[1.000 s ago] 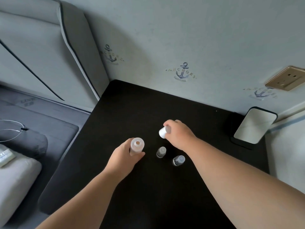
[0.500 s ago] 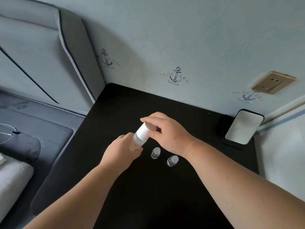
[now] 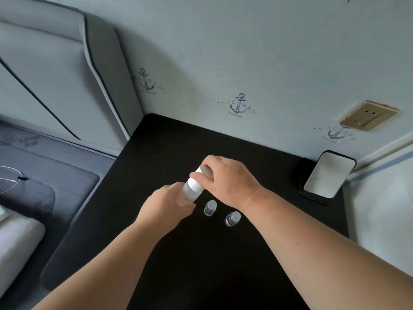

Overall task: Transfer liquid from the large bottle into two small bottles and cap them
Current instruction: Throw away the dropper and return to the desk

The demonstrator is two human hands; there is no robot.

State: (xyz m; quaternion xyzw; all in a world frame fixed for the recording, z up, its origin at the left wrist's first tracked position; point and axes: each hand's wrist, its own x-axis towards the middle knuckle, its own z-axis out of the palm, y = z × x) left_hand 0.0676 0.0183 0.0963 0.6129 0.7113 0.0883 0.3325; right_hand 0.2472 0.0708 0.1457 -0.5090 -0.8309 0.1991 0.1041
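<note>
My left hand (image 3: pixel 165 203) grips the frosted body of the large bottle (image 3: pixel 188 193), which leans away from me above the black table (image 3: pixel 201 265). My right hand (image 3: pixel 228 182) curls its fingers and thumb round the white cap (image 3: pixel 196 183) that sits on the bottle's top. Just right of the large bottle, two small clear bottles stand upright on the table, one (image 3: pixel 210 207) nearer my left hand and the other (image 3: pixel 232 218) below my right wrist. Both small bottles carry pale caps.
A phone (image 3: pixel 328 175) with a reflective screen leans at the table's back right corner, under a gold wall socket (image 3: pixel 368 116). A padded grey headboard (image 3: pixel 105 81) and a bed lie to the left of the table. The wall runs along the table's far edge.
A second ago the large bottle stood open in my left hand and my right hand held the white cap apart. The cap now sits on the tilted bottle with my right hand round it.
</note>
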